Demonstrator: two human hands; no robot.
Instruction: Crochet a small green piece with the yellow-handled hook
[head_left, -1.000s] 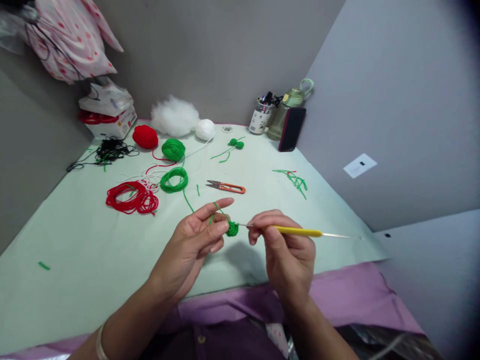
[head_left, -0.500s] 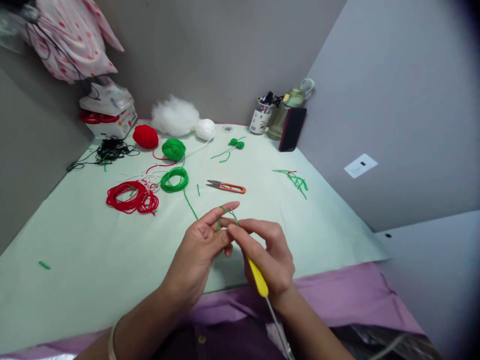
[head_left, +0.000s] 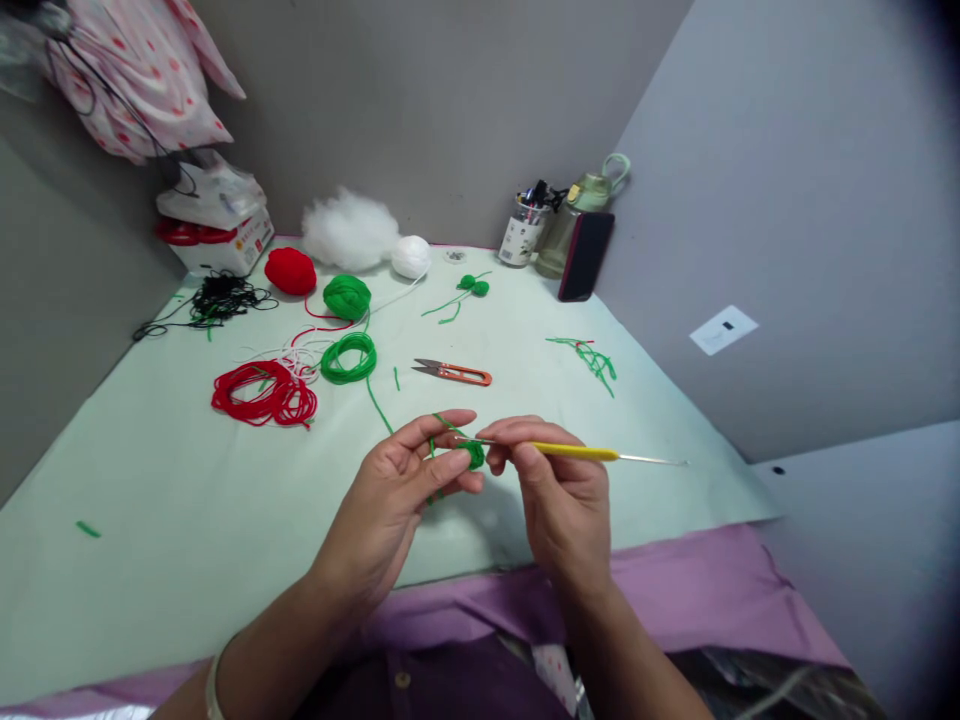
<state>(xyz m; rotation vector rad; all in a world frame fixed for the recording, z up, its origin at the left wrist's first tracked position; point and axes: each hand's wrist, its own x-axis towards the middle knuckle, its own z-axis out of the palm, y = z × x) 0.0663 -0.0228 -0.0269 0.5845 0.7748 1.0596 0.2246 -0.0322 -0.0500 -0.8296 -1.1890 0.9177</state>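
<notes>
Between thumb and fingers, my left hand [head_left: 401,480] pinches a small round green crochet piece [head_left: 473,456]. Green yarn [head_left: 380,406] runs from the table up over its raised index finger. My right hand [head_left: 559,490] grips a crochet hook [head_left: 577,452] by its yellow handle, held nearly level. The hook's metal tip lies at the upper edge of the green piece, by the yarn; whether it has caught a loop is too small to tell. A wound green yarn coil [head_left: 349,359] and a green yarn ball [head_left: 347,297] lie beyond my left hand.
Orange thread snips [head_left: 453,373] lie ahead of my hands. Farther back are red yarn [head_left: 264,393], white stuffing [head_left: 351,232], a white ball [head_left: 410,257] and small green pieces [head_left: 473,286]. A phone [head_left: 586,257] leans on a bottle [head_left: 561,240] beside a pen cup [head_left: 523,232]. Green scraps [head_left: 592,362] lie right.
My right hand first swung the hook handle down towards me with its fingers at the green piece, then brought the hook back to nearly level. My left hand kept its pinch.
</notes>
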